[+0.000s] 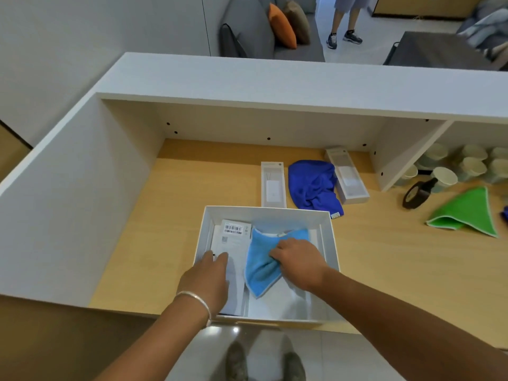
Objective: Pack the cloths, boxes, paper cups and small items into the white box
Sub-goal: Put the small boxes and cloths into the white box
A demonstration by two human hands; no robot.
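Two hands in white box | right hand bunches light blue cloth, likely pressing it flat | left hand beside it, fingers straight on packed flat box, steadying | dark blue cloth, green cloth, paper cups beyond, unpacked.

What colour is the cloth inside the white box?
Light blue, with a pale edge; the head view shows it, under the right hand.
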